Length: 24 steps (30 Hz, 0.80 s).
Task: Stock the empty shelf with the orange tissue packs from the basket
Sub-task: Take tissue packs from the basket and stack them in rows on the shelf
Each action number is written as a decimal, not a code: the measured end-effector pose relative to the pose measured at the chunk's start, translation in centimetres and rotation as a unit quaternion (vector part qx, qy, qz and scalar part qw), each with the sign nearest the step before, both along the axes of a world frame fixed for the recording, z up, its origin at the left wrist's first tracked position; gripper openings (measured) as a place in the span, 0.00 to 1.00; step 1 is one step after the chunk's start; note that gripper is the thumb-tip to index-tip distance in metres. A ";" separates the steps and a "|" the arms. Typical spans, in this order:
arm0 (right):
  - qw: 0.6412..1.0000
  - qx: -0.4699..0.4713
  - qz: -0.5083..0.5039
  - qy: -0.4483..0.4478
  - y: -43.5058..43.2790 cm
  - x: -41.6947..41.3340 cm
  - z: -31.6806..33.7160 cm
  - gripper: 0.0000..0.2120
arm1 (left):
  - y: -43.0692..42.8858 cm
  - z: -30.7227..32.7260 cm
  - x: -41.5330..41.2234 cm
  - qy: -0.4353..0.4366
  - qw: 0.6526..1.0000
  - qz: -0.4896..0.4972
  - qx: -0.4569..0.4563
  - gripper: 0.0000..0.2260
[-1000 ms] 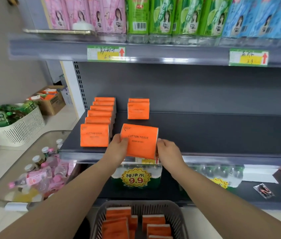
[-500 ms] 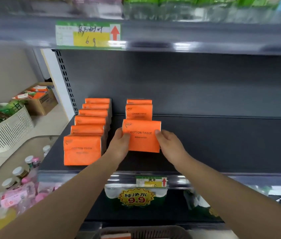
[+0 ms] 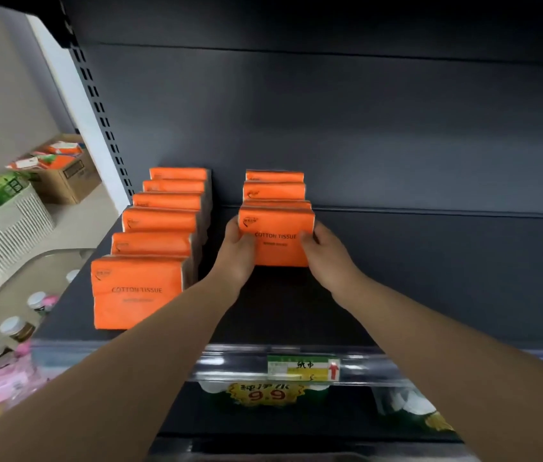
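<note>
So both hands are still wrapping around the same soft rectangular orange tissue pack in plastic film (image 3: 278, 241). The left hand (image 3: 235, 258) is gripping its left edge with the thumb on the printed front, and the right hand (image 3: 325, 258) is doing the same on the right edge, fingers curled round the sides.

What's changing: a second ago the pack was hovering out at the front lip, and now it's sitting deep on the dark grey metal shelf (image 3: 430, 278), upright and face-out. It's pressing up against the shorter second row of orange packs (image 3: 275, 190) at the back. It looks like its bottom edge is resting on the shelf, though I can't say for sure.

To its left, the full row of orange packs (image 3: 163, 228) is running all the way to the front edge.

My read is that this one is basically getting placed, and the hands should be letting go next. Row two is only getting started and the shelf's right side is bare, so plenty of stocking is remaining. The basket isn't showing right now.
</note>
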State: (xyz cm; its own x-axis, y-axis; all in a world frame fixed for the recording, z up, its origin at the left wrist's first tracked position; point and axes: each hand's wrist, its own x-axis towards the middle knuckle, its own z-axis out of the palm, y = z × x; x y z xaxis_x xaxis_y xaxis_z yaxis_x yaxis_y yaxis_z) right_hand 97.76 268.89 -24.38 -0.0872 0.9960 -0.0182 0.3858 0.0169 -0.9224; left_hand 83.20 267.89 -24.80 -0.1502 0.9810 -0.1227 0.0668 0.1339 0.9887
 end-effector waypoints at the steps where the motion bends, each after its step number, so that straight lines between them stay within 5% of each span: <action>1: 1.000 0.002 -0.001 -0.002 0.2 -0.1 -0.1 0.15 | 0.3 -0.1 0.1 0.001 1.000 -0.001 0.002 0.18; 24: 1.000 -0.027 0.006 0.003 0.8 -0.4 -0.6 0.18 | 1.4 -0.8 0.3 0.052 0.998 -0.003 -0.047 0.22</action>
State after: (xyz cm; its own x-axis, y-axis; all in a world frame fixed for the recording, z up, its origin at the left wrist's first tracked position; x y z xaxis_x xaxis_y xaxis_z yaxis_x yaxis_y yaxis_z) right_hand 97.36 269.69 -24.94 -0.1004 0.9924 -0.0714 0.3798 -0.0282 -0.9246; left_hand 83.49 269.24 -25.59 -0.1619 0.9669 -0.1974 0.1692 0.2242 0.9597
